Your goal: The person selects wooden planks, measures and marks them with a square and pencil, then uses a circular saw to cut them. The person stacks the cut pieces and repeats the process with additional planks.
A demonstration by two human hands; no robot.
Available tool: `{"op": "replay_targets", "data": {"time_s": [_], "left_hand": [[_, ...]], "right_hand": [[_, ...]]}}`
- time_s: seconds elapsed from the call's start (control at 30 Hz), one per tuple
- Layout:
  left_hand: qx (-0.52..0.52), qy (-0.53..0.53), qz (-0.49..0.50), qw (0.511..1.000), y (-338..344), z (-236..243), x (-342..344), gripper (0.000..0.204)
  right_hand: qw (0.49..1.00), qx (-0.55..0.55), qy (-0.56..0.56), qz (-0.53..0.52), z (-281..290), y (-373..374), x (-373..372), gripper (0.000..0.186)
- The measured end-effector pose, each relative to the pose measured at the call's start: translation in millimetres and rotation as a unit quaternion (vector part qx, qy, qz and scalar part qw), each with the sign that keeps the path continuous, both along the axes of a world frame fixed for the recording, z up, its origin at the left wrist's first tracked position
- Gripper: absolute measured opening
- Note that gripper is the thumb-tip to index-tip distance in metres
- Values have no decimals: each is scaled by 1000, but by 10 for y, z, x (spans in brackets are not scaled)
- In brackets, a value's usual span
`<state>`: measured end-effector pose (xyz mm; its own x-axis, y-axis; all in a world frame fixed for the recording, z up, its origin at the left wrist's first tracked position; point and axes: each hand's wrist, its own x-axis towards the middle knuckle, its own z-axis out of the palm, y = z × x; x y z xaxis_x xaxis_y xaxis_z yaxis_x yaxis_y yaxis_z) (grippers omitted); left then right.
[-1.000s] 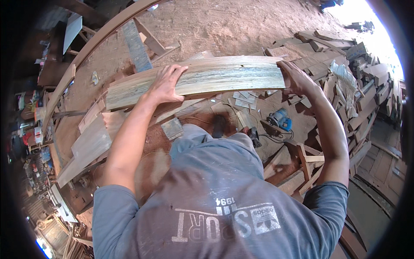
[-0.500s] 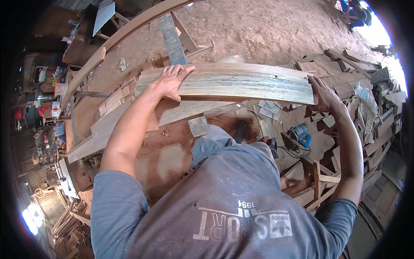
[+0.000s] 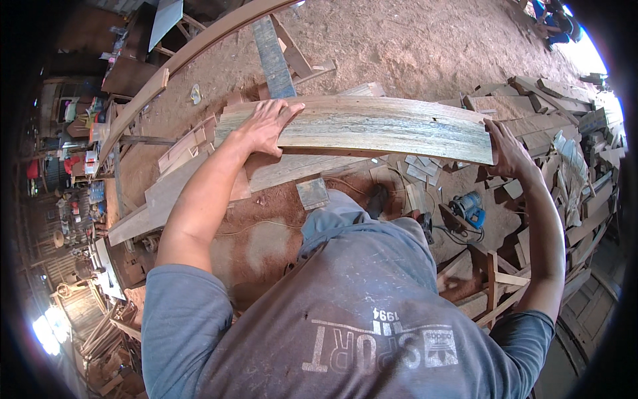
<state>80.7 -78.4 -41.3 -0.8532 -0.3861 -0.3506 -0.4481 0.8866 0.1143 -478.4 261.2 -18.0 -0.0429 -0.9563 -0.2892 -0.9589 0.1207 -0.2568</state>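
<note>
A long wooden board (image 3: 392,126), pale with dark streaks in the grain, is held crosswise in front of me above the floor. My left hand (image 3: 267,128) is closed over the board near its left end, with fingers along the top face and the thumb toward the far edge. My right hand (image 3: 508,149) grips the board's right end, its fingers wrapped round the end edge. The undersides of both grips are hidden by the board and hands.
A blue power tool (image 3: 468,209) with a cable lies on the dusty floor to the right. Scrap wood (image 3: 578,159) is heaped at the far right. Planks (image 3: 179,189) lie below the board at left. A small wood block (image 3: 312,193) sits by my leg. Another person (image 3: 557,23) is at the far right.
The whole scene has shifted slightly right in the picture. Both hands keep their hold on the board, which looks almost unmoved relative to me.
</note>
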Motion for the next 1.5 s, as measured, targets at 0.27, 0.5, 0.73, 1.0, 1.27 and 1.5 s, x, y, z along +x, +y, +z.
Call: {"op": "replay_targets", "data": {"time_s": [0.27,0.5,0.73,1.0,1.27,1.5], "left_hand": [[-3,16,6,1000,50,35,-41,140],[14,11,14,1000,58,101,-52,139],[11,8,4,1000,94,18,-119,143],[41,183,-78,979,825,-174,-1445,119],[84,258,-103,957,960,-363,-1727,101],[81,263,-133,952,892,-458,-1713,102]], "right_hand": [[999,22,-4,-40,-43,0,-20,144],[999,10,-10,-31,-5,-3,23,142],[999,23,17,-32,71,-28,61,127],[998,66,15,3,35,7,-140,129],[999,31,11,4,18,81,-118,113],[1000,-10,9,22,-137,105,-197,108]]}}
